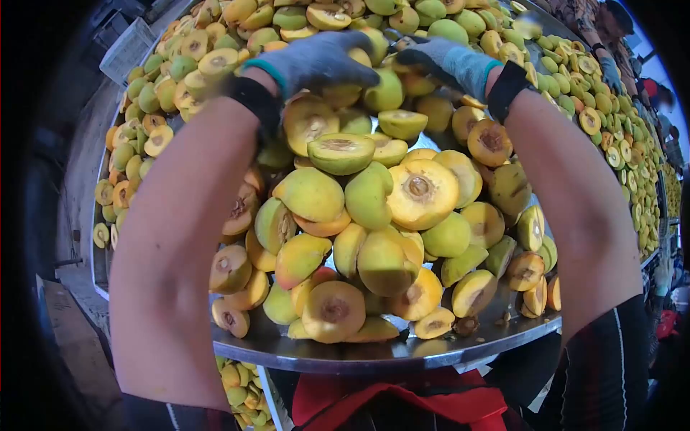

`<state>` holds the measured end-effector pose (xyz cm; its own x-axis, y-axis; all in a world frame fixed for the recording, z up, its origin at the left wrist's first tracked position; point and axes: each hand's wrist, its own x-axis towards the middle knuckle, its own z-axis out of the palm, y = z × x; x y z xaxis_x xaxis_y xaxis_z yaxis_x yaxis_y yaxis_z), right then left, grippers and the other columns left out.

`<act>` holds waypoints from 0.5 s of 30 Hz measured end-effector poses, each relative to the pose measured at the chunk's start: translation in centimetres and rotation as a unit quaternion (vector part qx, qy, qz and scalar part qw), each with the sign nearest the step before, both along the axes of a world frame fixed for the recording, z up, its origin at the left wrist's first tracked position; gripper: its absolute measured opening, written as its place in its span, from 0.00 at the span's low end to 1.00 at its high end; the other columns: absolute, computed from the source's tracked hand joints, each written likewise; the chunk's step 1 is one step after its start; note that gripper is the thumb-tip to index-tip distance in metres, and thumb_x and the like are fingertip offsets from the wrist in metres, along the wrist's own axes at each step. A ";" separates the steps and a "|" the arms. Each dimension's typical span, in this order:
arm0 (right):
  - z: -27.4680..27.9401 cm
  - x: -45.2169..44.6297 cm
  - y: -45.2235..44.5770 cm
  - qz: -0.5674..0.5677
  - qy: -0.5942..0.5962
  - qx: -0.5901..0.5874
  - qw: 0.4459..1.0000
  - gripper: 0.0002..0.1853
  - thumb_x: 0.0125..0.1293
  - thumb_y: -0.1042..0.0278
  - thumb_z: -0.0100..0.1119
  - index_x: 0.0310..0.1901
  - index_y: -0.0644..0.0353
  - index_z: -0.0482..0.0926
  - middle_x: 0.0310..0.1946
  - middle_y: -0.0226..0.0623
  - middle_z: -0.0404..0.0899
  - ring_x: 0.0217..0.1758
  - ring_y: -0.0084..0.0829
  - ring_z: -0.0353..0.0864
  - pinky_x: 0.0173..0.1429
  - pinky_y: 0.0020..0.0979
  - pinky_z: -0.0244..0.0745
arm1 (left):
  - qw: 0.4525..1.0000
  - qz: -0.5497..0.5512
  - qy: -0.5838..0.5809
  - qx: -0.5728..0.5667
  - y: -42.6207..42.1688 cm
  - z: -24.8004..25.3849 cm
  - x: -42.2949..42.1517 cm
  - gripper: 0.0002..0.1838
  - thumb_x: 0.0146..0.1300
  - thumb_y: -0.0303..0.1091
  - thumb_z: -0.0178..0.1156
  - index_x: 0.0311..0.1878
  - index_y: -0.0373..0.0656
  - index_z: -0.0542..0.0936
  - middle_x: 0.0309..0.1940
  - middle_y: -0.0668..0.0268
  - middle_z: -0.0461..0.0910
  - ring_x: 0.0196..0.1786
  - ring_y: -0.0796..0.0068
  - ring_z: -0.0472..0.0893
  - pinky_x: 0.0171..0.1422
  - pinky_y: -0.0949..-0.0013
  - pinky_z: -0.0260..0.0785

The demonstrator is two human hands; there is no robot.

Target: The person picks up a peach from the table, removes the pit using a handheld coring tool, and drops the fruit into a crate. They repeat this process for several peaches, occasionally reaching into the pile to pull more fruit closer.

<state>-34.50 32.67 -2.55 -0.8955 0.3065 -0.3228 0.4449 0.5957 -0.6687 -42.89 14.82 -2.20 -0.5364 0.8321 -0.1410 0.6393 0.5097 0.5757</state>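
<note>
Dozens of yellow-green fruit halves (422, 188) are heaped right in front of the person on the metal counter (345, 365), some cut side up with a brown centre showing, others lying skin side up. One pale green half (341, 153) sits near the top of that heap, cut face tilted upward. Just past it are the two gloved hands: the left hand (313, 63) is curled over the fruit with its fingers pointing inward, and the right hand (449, 63) does pretty much the same from the other side. They're apart from each other, with a bit of a gap between, and honestly I can't tell if either one is actually gripping a piece. Some small dark metal thing (393, 37) shows by the right fingertips, too unclear to name. Both wrists have black bands, the left band (253, 103) and the right band (509, 90). Way more fruit spreads across the far side, and another pile (246, 395) shows below the near edge at lower left. Red cloth (402, 402) hangs at the person's front, a pale crate (128, 50) stands off to the left, and another person's gloved hand (611, 74) is by the fruit at far right.
</note>
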 end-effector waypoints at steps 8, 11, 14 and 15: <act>1.7 5.7 -1.4 0.140 -0.045 0.055 0.988 0.34 0.56 0.34 0.48 0.58 0.49 0.67 0.41 0.43 0.79 0.42 0.41 0.78 0.48 0.38 0.70 | 0.989 -0.097 0.093 -0.062 -1.1 0.9 6.9 0.34 0.44 0.31 0.61 0.60 0.48 0.65 0.52 0.55 0.73 0.54 0.59 0.73 0.58 0.64 0.66; -2.0 6.7 -0.1 0.203 0.051 0.085 0.974 0.30 0.59 0.38 0.47 0.57 0.48 0.69 0.45 0.43 0.78 0.45 0.41 0.77 0.50 0.37 0.69 | 0.988 -0.152 0.032 0.018 -2.3 1.4 9.2 0.36 0.43 0.31 0.62 0.61 0.48 0.65 0.51 0.54 0.73 0.54 0.58 0.73 0.58 0.64 0.65; 0.1 11.4 -2.5 0.205 0.061 0.096 0.972 0.25 0.61 0.44 0.48 0.54 0.50 0.70 0.45 0.45 0.77 0.47 0.44 0.76 0.51 0.38 0.69 | 0.993 -0.104 0.043 -0.039 -2.7 3.0 12.5 0.33 0.43 0.31 0.63 0.58 0.47 0.69 0.50 0.56 0.73 0.53 0.59 0.73 0.57 0.65 0.66; 0.4 12.7 -3.0 0.190 0.100 0.096 0.972 0.23 0.61 0.47 0.49 0.53 0.51 0.70 0.44 0.45 0.77 0.46 0.45 0.76 0.50 0.38 0.69 | 0.989 -0.107 0.103 -0.026 -2.5 3.2 13.2 0.31 0.44 0.31 0.63 0.56 0.46 0.71 0.50 0.57 0.73 0.53 0.59 0.73 0.56 0.65 0.66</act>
